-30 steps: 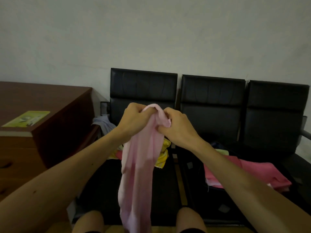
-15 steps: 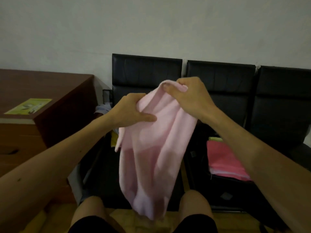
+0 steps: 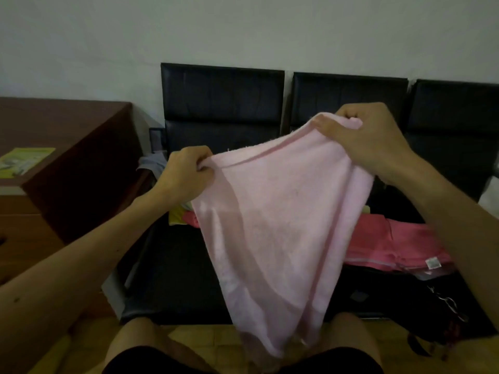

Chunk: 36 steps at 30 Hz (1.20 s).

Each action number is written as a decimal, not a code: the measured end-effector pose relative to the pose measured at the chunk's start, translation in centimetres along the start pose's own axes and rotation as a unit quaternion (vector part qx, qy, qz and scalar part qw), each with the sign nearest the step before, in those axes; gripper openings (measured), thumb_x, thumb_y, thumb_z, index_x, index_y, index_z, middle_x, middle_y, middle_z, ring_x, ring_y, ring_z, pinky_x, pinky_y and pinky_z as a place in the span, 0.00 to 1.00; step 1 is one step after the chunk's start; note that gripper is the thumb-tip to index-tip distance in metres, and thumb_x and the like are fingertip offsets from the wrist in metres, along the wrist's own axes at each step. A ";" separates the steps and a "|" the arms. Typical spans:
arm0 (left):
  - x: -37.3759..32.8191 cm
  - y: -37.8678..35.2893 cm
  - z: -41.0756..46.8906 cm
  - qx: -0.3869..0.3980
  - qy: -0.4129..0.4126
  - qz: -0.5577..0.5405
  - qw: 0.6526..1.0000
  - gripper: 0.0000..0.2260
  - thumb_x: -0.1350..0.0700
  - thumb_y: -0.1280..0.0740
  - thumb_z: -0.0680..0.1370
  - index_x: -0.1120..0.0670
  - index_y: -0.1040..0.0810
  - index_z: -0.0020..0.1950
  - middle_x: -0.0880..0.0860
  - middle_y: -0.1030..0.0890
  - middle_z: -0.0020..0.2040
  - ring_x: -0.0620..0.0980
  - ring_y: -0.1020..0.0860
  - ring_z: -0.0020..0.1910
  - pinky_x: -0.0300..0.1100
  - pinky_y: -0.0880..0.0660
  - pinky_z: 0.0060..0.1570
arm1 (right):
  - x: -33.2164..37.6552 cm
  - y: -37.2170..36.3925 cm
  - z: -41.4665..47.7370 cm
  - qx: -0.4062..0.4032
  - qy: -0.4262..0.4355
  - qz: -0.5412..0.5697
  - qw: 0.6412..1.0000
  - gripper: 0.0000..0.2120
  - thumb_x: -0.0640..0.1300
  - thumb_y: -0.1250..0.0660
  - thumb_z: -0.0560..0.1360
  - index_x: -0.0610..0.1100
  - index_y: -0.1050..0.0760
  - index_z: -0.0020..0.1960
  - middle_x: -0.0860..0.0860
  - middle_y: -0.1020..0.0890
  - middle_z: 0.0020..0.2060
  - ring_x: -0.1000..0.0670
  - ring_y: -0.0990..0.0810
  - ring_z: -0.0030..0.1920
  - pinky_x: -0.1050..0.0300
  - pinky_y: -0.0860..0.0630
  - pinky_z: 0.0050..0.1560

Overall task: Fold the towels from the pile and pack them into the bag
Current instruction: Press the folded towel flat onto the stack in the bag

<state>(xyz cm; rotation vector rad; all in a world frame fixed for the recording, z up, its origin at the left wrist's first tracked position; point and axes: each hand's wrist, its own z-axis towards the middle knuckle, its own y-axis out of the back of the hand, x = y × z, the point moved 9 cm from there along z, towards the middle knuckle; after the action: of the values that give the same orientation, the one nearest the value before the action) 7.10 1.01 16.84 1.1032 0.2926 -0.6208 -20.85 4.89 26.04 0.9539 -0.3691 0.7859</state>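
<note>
Quantities: hands, two (left hand, right hand); light pink towel, one; seat backs, three.

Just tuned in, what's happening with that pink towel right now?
A person holds a light pink towel up in the air by its top edge, the left hand and right hand each pinching a corner, the right one higher. It hangs unfolded over their knees. Darker pink towels lie on the black seats behind.
</note>
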 end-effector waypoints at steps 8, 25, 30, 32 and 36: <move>1.8 -1.6 1.3 0.015 0.093 -0.194 0.976 0.07 0.55 0.38 0.82 0.52 0.24 0.58 0.48 0.22 0.53 0.48 0.22 0.51 0.44 0.21 0.50 | -3.8 -0.7 -0.6 0.073 0.005 -0.046 0.996 0.12 0.49 0.24 0.70 0.46 0.24 0.46 0.58 0.22 0.41 0.64 0.25 0.37 0.72 0.30 0.37; 10.9 -2.4 -5.0 0.015 0.200 -0.268 0.942 0.14 0.43 0.39 0.78 0.49 0.18 0.47 0.49 0.16 0.42 0.45 0.18 0.39 0.47 0.20 0.42 | -13.3 -7.8 -5.0 0.144 -0.172 0.086 0.971 0.12 0.46 0.30 0.76 0.41 0.20 0.35 0.56 0.20 0.26 0.61 0.25 0.27 0.69 0.29 0.30; 13.5 -4.8 -8.0 -0.006 0.276 -0.311 0.909 0.15 0.45 0.38 0.81 0.41 0.15 0.39 0.41 0.17 0.38 0.45 0.20 0.40 0.46 0.24 0.41 | -15.8 -11.1 -8.6 0.146 -0.245 0.126 0.950 0.15 0.47 0.33 0.79 0.46 0.23 0.33 0.58 0.26 0.25 0.61 0.28 0.28 0.61 0.32 0.33; 13.8 -5.4 -8.9 -0.018 0.297 -0.329 0.896 0.15 0.46 0.37 0.80 0.42 0.15 0.38 0.43 0.18 0.35 0.45 0.20 0.37 0.47 0.24 0.40 | -16.2 -12.1 -9.9 0.138 -0.280 0.159 0.936 0.16 0.48 0.33 0.79 0.47 0.23 0.33 0.55 0.26 0.26 0.59 0.28 0.29 0.58 0.33 0.34; 14.3 -6.2 -11.2 -0.057 0.337 -0.353 0.871 0.16 0.47 0.36 0.81 0.43 0.15 0.35 0.44 0.18 0.32 0.42 0.20 0.33 0.44 0.24 0.37 | -15.3 -13.2 -11.9 0.103 -0.318 0.218 0.917 0.15 0.46 0.33 0.79 0.45 0.24 0.33 0.51 0.26 0.28 0.56 0.28 0.30 0.59 0.34 0.32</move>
<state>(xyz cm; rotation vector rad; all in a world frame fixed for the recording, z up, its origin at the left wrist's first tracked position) 15.70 4.57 0.03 1.0571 1.3688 -0.8251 -22.01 3.78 2.59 1.3455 -1.1134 0.9145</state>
